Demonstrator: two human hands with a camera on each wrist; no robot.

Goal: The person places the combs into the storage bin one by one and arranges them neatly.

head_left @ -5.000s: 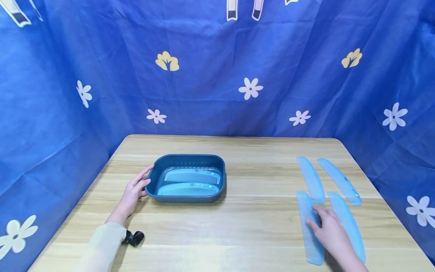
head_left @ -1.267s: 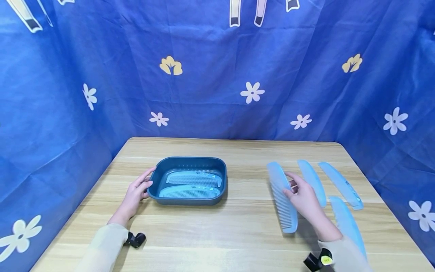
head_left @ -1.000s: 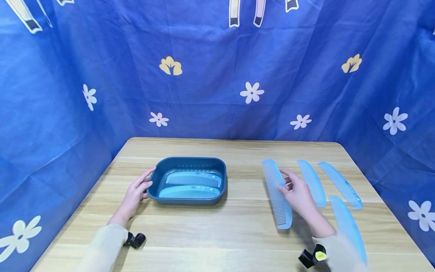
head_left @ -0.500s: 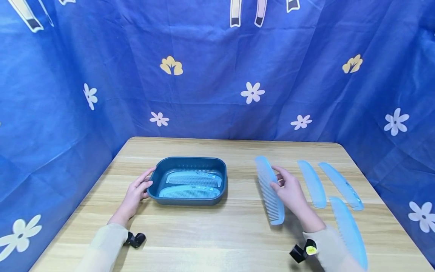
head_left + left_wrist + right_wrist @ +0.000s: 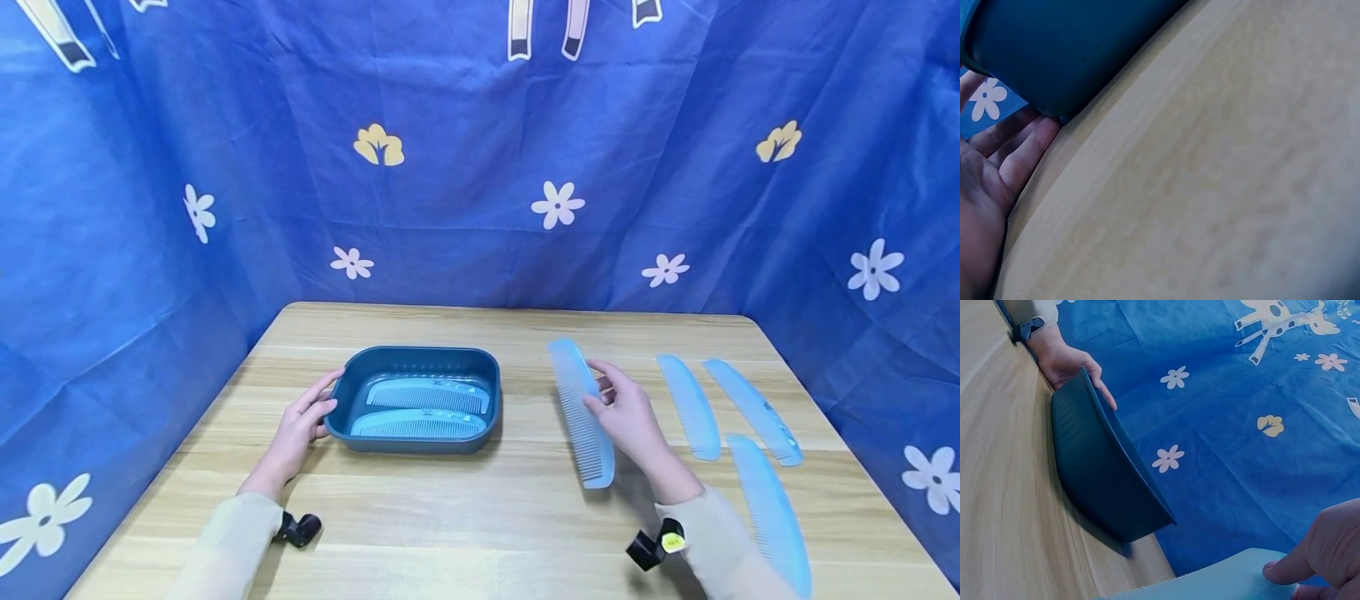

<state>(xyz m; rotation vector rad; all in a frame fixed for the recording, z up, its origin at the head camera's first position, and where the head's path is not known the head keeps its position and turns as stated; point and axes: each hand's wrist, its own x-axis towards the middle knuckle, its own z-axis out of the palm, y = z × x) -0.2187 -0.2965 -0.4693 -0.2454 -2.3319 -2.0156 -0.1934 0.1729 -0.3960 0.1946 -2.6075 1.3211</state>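
The right forearm (image 5: 711, 533) is slanting forward; the right hand (image 5: 628, 417) is pinching a light-blue comb (image 5: 579, 417) between thumb and fingers, the piece tilting at the hand's left, above the surface (image 5: 465, 517). The left hand (image 5: 294, 429) is resting, fingers spread, against the dark-blue basin (image 5: 412, 446). Two boxed combs (image 5: 427, 387) are lying to its right; three loose combs (image 5: 692, 412) are lying right of the right hand.

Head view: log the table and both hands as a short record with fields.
Container: dark blue tub on the left half of the table
Inside: two light blue combs
Left hand: touching the tub's left end
Right hand: holding one comb above the table, teeth toward the tub
Loose combs: three, lying on the right
Backdrop: blue cloth with white flowers
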